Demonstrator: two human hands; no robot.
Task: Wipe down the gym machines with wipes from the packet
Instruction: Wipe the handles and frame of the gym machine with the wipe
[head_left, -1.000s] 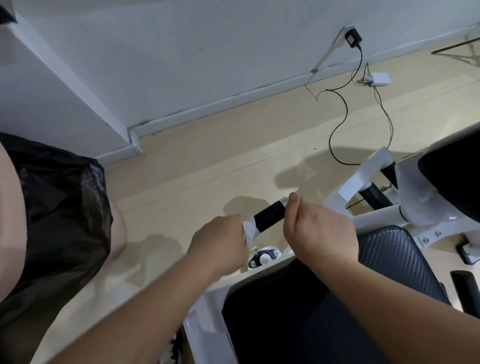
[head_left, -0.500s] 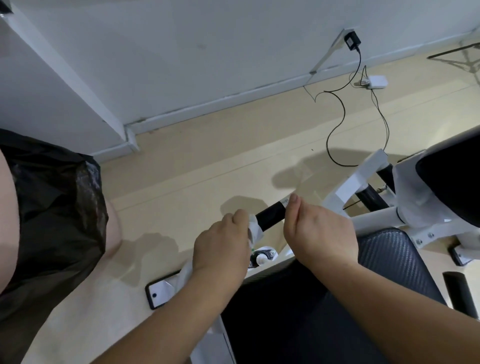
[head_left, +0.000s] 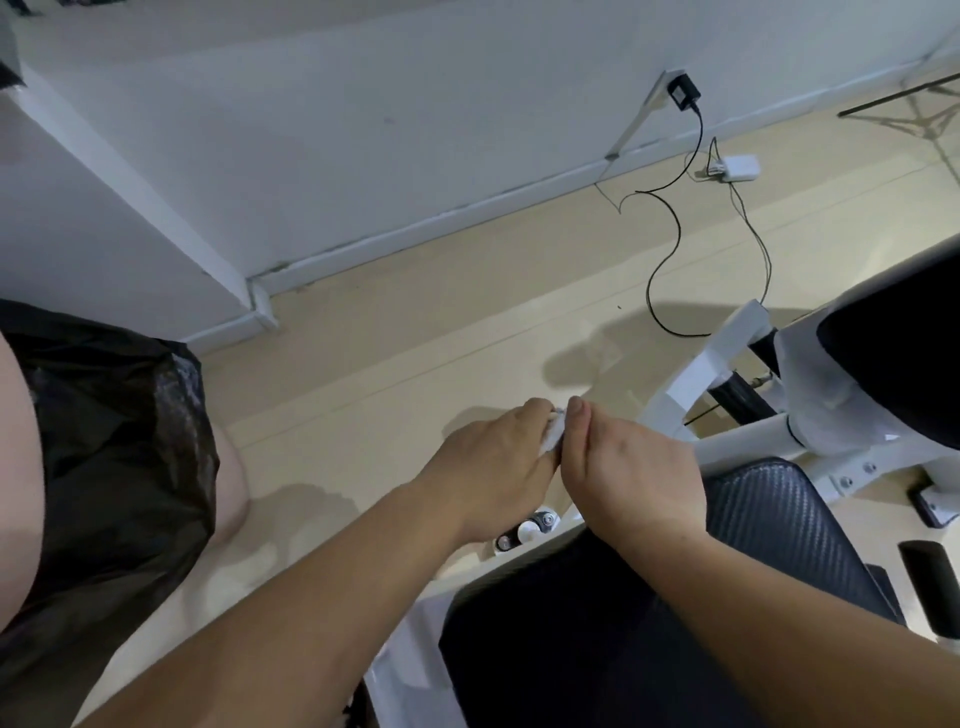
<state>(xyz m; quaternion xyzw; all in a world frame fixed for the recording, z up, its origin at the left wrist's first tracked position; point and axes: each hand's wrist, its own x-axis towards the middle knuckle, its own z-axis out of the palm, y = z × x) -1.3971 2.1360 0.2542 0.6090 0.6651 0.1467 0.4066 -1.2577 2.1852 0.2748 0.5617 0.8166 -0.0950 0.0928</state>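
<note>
My left hand grips a white wipe wrapped around the black handle of the gym machine, which is now hidden under both hands. My right hand is curled round the same handle, right beside the left, fingers touching. Below them lies the machine's black textured seat pad on a white frame. The wipes packet is not in view.
A black plastic bag hangs at the left beside a person's bare leg. Black and white cables run over the beige floor from a wall plug to a white adapter. Another black pad sits at the right.
My left hand with the wipe slid up the black handle toward my right hand, covering the grip that showed between them. The right hand stayed in place.
</note>
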